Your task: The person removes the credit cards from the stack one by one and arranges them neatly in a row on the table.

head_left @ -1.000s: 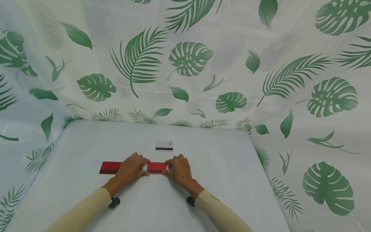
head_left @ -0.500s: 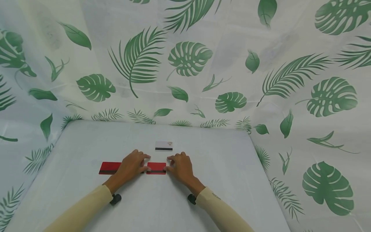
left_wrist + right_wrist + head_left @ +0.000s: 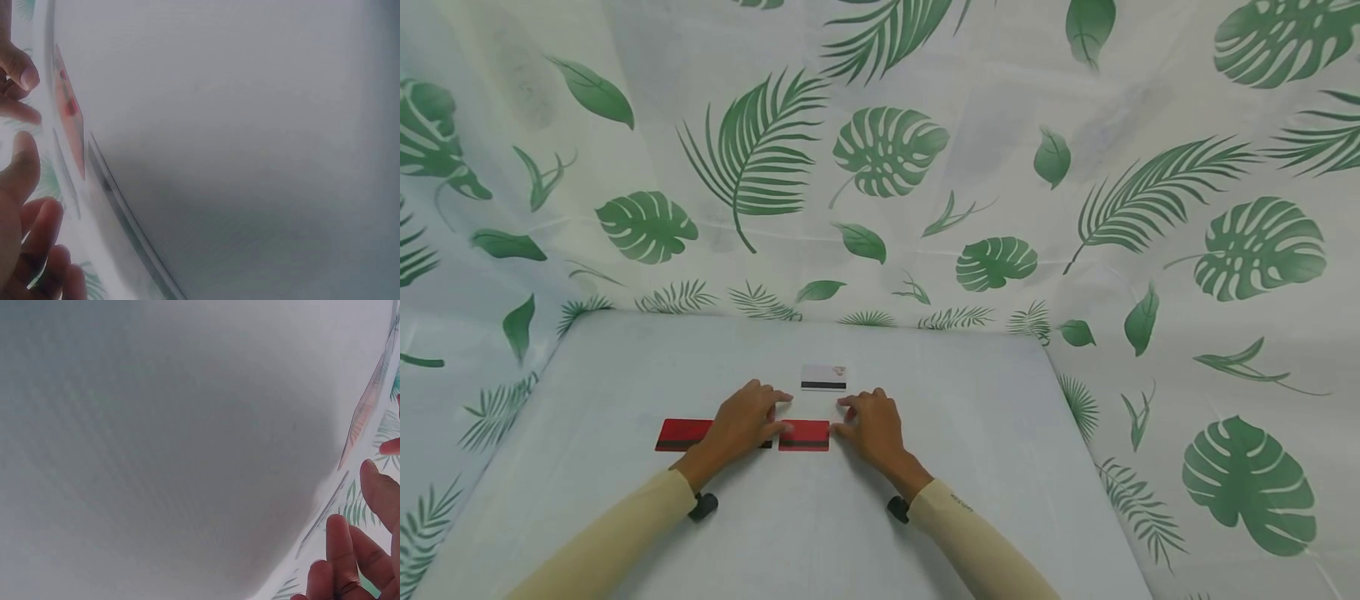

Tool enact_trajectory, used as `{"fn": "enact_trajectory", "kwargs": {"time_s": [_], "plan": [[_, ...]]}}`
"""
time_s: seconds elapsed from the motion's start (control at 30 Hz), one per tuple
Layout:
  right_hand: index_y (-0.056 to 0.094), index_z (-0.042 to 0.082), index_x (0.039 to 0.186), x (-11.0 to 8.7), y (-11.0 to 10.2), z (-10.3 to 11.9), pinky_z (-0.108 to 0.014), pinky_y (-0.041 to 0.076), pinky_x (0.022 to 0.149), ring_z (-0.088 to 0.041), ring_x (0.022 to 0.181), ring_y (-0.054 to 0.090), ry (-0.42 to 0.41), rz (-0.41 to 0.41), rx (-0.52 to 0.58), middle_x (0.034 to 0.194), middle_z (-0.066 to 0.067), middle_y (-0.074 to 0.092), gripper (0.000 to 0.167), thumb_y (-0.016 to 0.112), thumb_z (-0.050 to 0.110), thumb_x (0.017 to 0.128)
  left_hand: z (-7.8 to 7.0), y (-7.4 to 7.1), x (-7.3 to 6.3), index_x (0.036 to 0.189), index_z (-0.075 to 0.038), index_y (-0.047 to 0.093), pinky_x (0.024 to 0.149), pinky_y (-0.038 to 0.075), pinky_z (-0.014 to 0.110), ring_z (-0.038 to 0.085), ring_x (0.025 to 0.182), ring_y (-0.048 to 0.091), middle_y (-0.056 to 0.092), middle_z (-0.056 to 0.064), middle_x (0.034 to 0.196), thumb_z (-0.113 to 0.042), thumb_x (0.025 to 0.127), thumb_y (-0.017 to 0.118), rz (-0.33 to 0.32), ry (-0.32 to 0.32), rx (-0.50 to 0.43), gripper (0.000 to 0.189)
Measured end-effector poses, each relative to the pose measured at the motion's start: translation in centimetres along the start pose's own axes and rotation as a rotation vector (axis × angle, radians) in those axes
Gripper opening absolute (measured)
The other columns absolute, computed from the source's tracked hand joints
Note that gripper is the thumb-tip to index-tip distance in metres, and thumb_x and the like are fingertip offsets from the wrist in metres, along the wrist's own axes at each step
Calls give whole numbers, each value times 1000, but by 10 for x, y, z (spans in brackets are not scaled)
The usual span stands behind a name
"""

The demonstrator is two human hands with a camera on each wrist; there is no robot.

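Note:
A red card (image 3: pixel 805 437) with a dark stripe along its lower edge lies flat on the white table, between the two hands in the head view. My left hand (image 3: pixel 743 423) hovers at its left side, fingers loosely bent, the thumb tip overlapping the card's corner in this view. At the right edge is my right hand (image 3: pixel 874 427), thumb and index finger apart with nothing between them. More red with the same stripe (image 3: pixel 683 433) extends to the left, its middle hidden behind my left hand. In the left wrist view, the card (image 3: pixel 70 115) stands clear of the fingers.
Beyond the red card lies a white card (image 3: pixel 823 377) with a black stripe. The white tabletop (image 3: pixel 970 433) meets a leaf-printed sheet (image 3: pixel 895 208) at the back and sides. A dark wrist device (image 3: pixel 703 507) sits under each sleeve cuff.
My fingers pinched the red card's two ends a second ago; they have let go. Both hands have shifted slightly farther forward, the right one also rightward. The card stays in place.

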State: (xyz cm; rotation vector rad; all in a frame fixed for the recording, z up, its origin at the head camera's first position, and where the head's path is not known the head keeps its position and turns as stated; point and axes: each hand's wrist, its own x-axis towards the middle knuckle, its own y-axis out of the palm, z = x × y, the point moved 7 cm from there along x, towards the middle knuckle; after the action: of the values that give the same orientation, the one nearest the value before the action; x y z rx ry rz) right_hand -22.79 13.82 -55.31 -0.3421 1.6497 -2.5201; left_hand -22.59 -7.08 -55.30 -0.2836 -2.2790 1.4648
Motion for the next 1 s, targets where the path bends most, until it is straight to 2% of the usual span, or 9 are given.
{"fn": "enact_trajectory", "kwargs": {"time_s": [0.23,0.37,0.77,1.0], "plan": [[81,15,119,4,-2,-5,-36,46,81,-15,82,53,-16,-25,9,76,5,72,47,96,34,79,3,3,7,127,-14,77,65,41,23,10,77,45,54,-7,76,-41,81,93,33,-36,2,55],[80,14,120,7,-2,-8,-35,45,80,-15,81,53,-14,-40,1,76,6,71,50,96,36,78,5,3,11,126,-14,77,64,41,24,10,76,45,55,-6,76,-41,82,92,25,-35,-5,54],[78,16,126,14,1,-13,-36,45,83,-16,85,53,54,-8,3,80,3,72,52,94,35,81,10,3,18,125,-11,77,66,40,26,11,78,44,53,-6,75,-40,81,93,17,-33,-22,55],[77,16,126,17,1,-16,-34,42,80,-16,84,51,74,-2,13,78,4,70,52,95,34,81,13,5,22,127,-12,76,67,39,26,11,78,45,53,-6,76,-42,83,91,50,-47,-9,55]]}}
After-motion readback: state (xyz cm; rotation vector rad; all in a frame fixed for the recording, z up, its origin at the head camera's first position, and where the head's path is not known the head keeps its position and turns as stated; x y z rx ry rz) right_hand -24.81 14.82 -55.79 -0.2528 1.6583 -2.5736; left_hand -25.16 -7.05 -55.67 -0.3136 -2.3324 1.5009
